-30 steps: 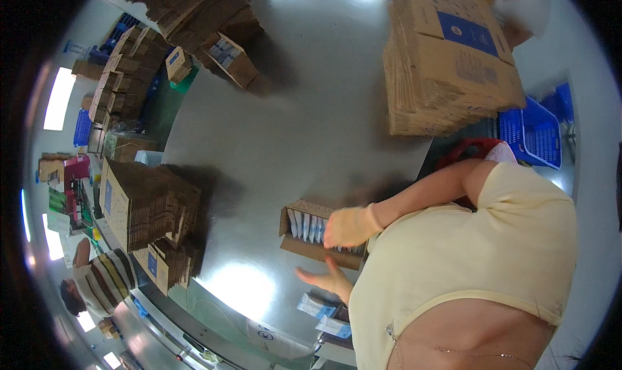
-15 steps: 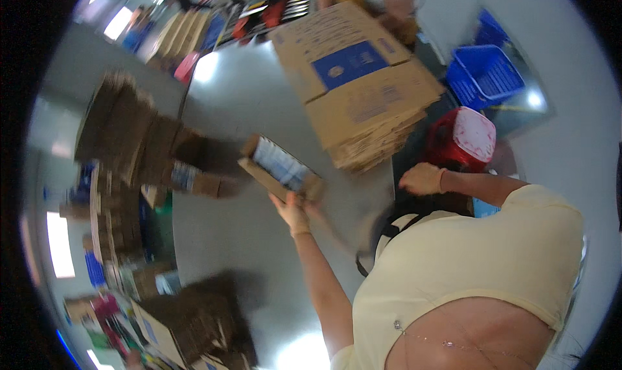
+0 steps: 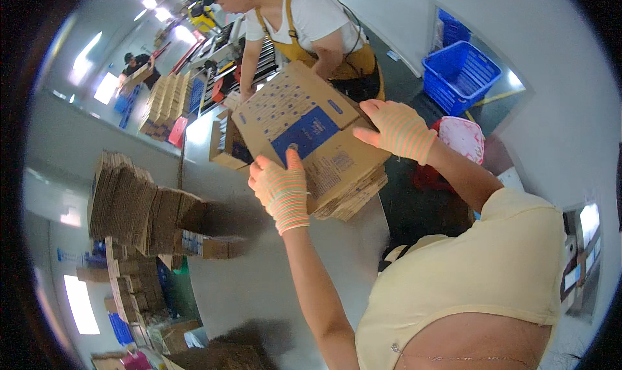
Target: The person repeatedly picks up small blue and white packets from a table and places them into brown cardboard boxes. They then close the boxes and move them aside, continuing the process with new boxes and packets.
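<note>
A stack of flattened brown cartons (image 3: pixel 350 166) with a blue printed panel lies in front of me on the grey table (image 3: pixel 285 273). My left hand (image 3: pixel 282 192), in a striped glove with bare fingertips, is at the left near edge of the stack, its thumb over the top carton and its fingers apart. On the right, my right hand (image 3: pixel 402 132), gloved alike, reaches over the stack's edge with thumb and fingers spread. Neither hand visibly grips anything. A small open box (image 3: pixel 227 140) with packed items stands beyond the stack's left side, partly covered by it.
Across the table a person in a white shirt and yellow apron (image 3: pixel 311 20) bends over the stack's far end. Bundled folded cartons (image 3: pixel 133 201) stand at the left table edge. A blue basket (image 3: pixel 460 78) and a red bucket with a whitish lid (image 3: pixel 461 139) are on the right.
My left hand has left the small open box it was touching and moved to the stack. My right hand has come forward from my side onto the stack. The view has shifted.
</note>
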Motion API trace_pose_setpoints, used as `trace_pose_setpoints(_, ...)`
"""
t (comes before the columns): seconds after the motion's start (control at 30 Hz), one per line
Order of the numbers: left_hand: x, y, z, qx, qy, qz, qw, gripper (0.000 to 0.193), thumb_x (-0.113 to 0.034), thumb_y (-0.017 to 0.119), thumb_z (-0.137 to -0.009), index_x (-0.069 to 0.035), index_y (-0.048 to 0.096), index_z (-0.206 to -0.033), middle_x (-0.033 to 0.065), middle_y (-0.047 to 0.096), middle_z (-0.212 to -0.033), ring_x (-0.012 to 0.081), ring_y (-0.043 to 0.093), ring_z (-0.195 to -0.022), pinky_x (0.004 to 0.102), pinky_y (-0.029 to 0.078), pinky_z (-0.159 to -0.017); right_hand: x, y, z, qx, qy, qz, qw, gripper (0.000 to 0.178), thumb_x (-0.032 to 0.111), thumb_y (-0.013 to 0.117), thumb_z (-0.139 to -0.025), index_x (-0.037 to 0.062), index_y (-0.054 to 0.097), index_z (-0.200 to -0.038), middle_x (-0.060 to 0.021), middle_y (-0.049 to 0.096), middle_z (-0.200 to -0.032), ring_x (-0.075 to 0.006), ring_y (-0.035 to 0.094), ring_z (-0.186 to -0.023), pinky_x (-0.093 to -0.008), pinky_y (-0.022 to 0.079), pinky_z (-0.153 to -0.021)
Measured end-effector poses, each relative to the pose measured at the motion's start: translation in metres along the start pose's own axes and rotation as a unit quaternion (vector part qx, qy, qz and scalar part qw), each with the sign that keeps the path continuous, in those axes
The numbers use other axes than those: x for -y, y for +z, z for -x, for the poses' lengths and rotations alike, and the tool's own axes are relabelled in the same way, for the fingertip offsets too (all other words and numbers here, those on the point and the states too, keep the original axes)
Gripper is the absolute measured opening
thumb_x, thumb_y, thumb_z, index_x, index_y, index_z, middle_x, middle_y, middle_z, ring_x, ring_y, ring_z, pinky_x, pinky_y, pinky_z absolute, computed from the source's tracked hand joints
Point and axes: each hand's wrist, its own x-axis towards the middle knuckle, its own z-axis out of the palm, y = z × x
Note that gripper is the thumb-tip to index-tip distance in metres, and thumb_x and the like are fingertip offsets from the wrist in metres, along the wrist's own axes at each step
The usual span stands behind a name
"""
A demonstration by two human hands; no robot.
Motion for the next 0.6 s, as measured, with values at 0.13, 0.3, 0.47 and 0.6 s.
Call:
trace_pose_setpoints(0.13,-0.011,0.000,0.025,-0.113,-0.007,0.017,0.993,0.061,-0.041,0.064,-0.081,0.003,0.048,-0.122,0.0202,0.050,-0.125,0.0372,0.047,-0.112,0.0455,0.046,-0.090,0.002,-0.011,0.012,0.003,-0.034,-0.002,0.999,0.060,0.047,0.057,-0.084,-0.0043,0.051,-0.114,-0.0200,0.058,-0.115,-0.0352,0.057,-0.104,-0.0429,0.047,-0.088)
trace_pose_setpoints(0.3,0.031,-0.003,0.074,-0.205,-0.066,0.638,0.739,0.043,-0.031,0.057,-0.089,0.000,0.049,-0.118,0.0074,0.055,-0.102,0.0187,0.052,-0.091,0.0325,0.044,-0.080,0.031,-0.022,0.022,-0.086,-0.161,-0.233,0.955,0.086,0.034,0.069,-0.075,-0.0029,0.027,-0.141,-0.0236,0.041,-0.138,-0.0386,0.042,-0.126,-0.0420,0.035,-0.104)
trace_pose_setpoints(0.47,0.124,-0.013,0.145,-0.123,-0.212,0.797,0.552,0.061,-0.049,0.040,-0.093,-0.006,0.039,-0.136,0.0138,0.046,-0.134,0.0292,0.047,-0.122,0.0448,0.040,-0.103,0.124,-0.050,0.043,-0.015,-0.388,-0.342,0.856,0.096,0.033,0.079,-0.062,0.0035,0.032,-0.140,-0.0156,0.045,-0.136,-0.0323,0.045,-0.123,-0.0418,0.032,-0.106)
trace_pose_setpoints(0.6,0.152,0.027,0.251,-0.180,-0.359,0.694,0.598,0.071,-0.060,0.042,-0.089,-0.007,0.037,-0.137,0.0132,0.046,-0.131,0.0288,0.048,-0.120,0.0461,0.043,-0.099,0.205,-0.009,0.069,0.277,-0.478,-0.424,0.718,0.095,0.040,0.076,-0.066,-0.0009,0.031,-0.139,-0.0176,0.048,-0.133,-0.0299,0.049,-0.117,-0.0391,0.035,-0.104)
